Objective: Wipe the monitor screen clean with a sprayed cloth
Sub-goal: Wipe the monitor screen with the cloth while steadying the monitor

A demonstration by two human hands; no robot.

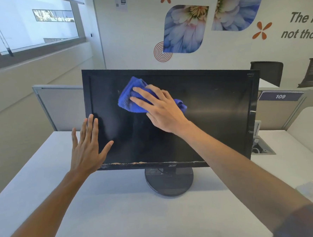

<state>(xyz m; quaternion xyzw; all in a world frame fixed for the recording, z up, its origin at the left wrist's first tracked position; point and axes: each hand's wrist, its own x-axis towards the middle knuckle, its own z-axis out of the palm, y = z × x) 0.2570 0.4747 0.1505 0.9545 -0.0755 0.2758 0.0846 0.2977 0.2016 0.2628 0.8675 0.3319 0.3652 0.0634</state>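
Right hand (162,110) flat on cloth (130,98), monitor (216,114) landscape

A white desk (121,208) fills the foreground. Behind it stand grey partition panels (59,107), one at the right bearing a blue sign (280,96) marked 109. Two dark office chairs (267,72) show beyond the partition at the right. The white wall (138,37) carries blue flower pictures (184,29), orange shapes and partly cut-off dark lettering. A window (31,25) runs along the upper left.
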